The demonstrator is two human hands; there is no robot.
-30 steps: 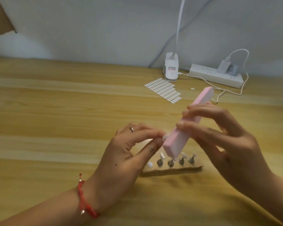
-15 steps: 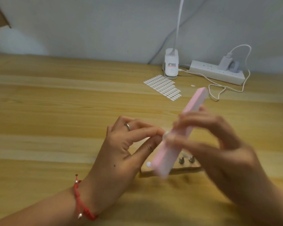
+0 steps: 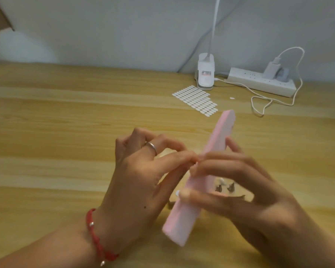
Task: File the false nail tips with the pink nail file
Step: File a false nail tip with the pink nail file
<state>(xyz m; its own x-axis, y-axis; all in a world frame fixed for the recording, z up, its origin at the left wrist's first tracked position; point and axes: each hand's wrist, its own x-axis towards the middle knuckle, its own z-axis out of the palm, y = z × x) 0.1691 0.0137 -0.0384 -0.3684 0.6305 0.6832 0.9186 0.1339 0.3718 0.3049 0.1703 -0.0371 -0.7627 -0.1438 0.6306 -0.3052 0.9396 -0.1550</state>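
Wood with pale and darker grain bands forms the tabletop (image 3: pixel 46 132). Above it, toward the near edge, the pink nail file (image 3: pixel 199 182), a long thick block with flat faces, is held slanted and is gripped across its middle by the curled fingers of the right hand (image 3: pixel 249 192). The thumb and forefinger of the left hand (image 3: pixel 143 171) are pressed together against the file's edge; whether a false nail tip is pinched there cannot be told. Small pointed metal pegs (image 3: pixel 219 188) are seen just behind the file.

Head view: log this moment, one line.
right hand: grips long pink block nail file | left hand: fingertips pinched at file, content hidden | phase: filing
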